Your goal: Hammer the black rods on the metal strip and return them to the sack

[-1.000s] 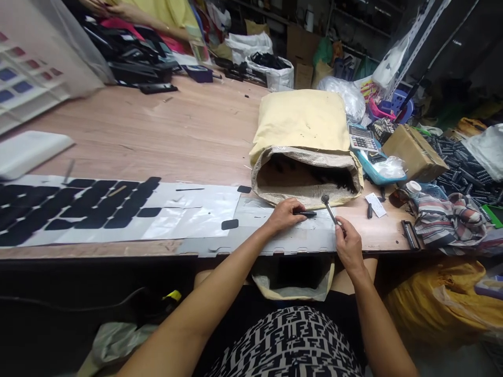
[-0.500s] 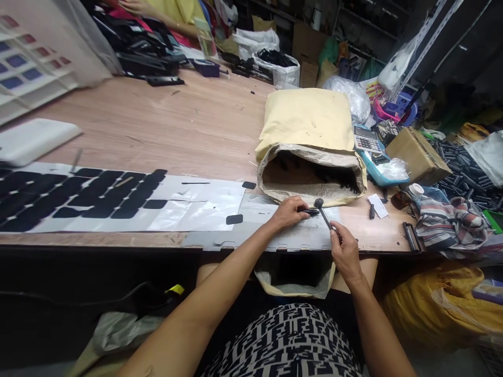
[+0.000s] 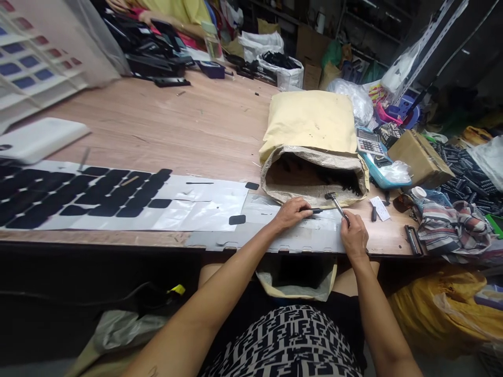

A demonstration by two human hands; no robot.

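My left hand is closed at the near edge of the table, its fingertips pinching a slim black piece that pokes out to the right. My right hand wraps round the handle of a small hammer. The hammer's head is raised a little to the right of the black piece, apart from it. Beneath both hands lies a grey-white sheet. Just behind them, a yellow sack lies on its side, its mouth facing me and dark pieces inside.
Rows of black rounded pads cover a white sheet on the left. A calculator, a cardboard box and a striped cloth crowd the right. Another open sack sits below the table edge. A co-worker's arm shows behind.
My right hand and the hammer have moved right, and the hammer's head has turned away from the black piece. My left hand keeps its pinch. The whole view has shifted slightly.
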